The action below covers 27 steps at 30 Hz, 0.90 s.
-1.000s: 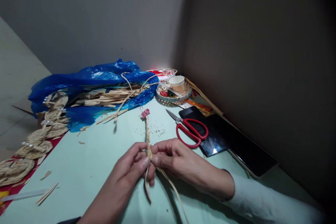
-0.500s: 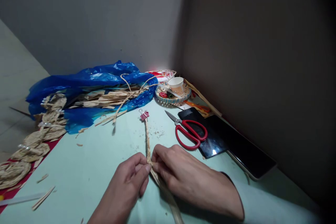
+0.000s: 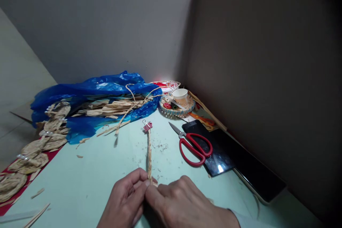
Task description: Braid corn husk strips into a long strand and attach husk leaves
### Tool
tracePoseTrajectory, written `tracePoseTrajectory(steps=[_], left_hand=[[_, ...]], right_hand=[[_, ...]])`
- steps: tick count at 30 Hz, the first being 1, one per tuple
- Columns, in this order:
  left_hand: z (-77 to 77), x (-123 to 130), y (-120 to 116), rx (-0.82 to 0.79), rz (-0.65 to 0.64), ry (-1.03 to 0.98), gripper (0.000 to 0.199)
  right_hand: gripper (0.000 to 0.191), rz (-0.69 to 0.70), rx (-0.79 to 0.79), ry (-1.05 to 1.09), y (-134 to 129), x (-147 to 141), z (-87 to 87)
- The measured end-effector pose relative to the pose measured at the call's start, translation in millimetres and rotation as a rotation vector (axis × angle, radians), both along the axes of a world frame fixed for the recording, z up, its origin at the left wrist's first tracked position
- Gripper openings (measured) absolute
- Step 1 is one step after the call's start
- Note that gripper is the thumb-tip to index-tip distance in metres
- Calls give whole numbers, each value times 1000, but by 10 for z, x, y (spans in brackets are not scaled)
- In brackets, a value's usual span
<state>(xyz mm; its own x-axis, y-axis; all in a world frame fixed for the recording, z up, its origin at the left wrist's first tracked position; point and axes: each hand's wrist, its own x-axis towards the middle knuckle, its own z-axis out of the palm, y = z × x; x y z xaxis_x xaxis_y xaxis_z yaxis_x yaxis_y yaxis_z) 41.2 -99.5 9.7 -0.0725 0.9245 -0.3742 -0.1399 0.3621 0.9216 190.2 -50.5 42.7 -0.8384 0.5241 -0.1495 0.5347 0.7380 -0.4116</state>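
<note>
A narrow braid of pale dried fibre [image 3: 149, 153] runs down the pale green table from a pink binder clip [image 3: 148, 126] at its top end. My left hand [image 3: 128, 196] pinches the braid's lower end between thumb and fingers. Against it, my right hand [image 3: 173, 199] closes its thumb and fingers on the fibre at the same spot, its knuckles up. The loose strands below the braid are mostly hidden by the hands. Red-handled scissors [image 3: 193, 146] lie to the right of the braid, partly over a dark phone [image 3: 220, 164].
A blue plastic bag [image 3: 93, 85] with dried strips [image 3: 114, 108] lies at the back left. Coiled fibre pieces [image 3: 32, 164] line the left edge. A woven basket [image 3: 176, 112] holds a paper cup [image 3: 180, 95]. A larger black device [image 3: 253, 165] lies at the right.
My right hand has turned and moved closer over the braid's lower end, covering the strands that trailed below. The whole scene sits slightly lower in view.
</note>
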Motion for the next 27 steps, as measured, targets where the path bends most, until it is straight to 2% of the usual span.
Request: tracePoseTrajectory(steps=[3,6,7,9,12,13,16,18,21,24,27], left_hand=[[16,-1,-2,15,-38,-13,41],[25,6,4,33,3,-35,42],[27,9,5,45,27,-42,40],[32,12,6,69,48,-41,36],[33,3,6,53,8,-33,33],[29,-3,5,49,-11,-45,33],[8,-19,1,48,-47,-93,29],[-3,-23,-8,51,-31,-133,26],[4,-10,-26,47,-23,-177,26],[33,23,-45,17,-15,-177,33],[73,48,-68,10,24,-93,32]], right_hand=[[25,7,109,18,22,-1,-25],[26,97,163,-16,15,-10,-7],[19,114,131,4,18,-6,12],[10,58,5,118,48,23,64],[26,-179,-144,369,154,95,125],[26,-208,-195,427,193,113,124],[25,-119,-469,456,264,116,49],[23,-104,-540,446,264,83,-25],[23,-154,-517,458,242,34,-96],[25,-141,-523,435,230,25,-105],[23,-173,-393,396,211,45,-95]])
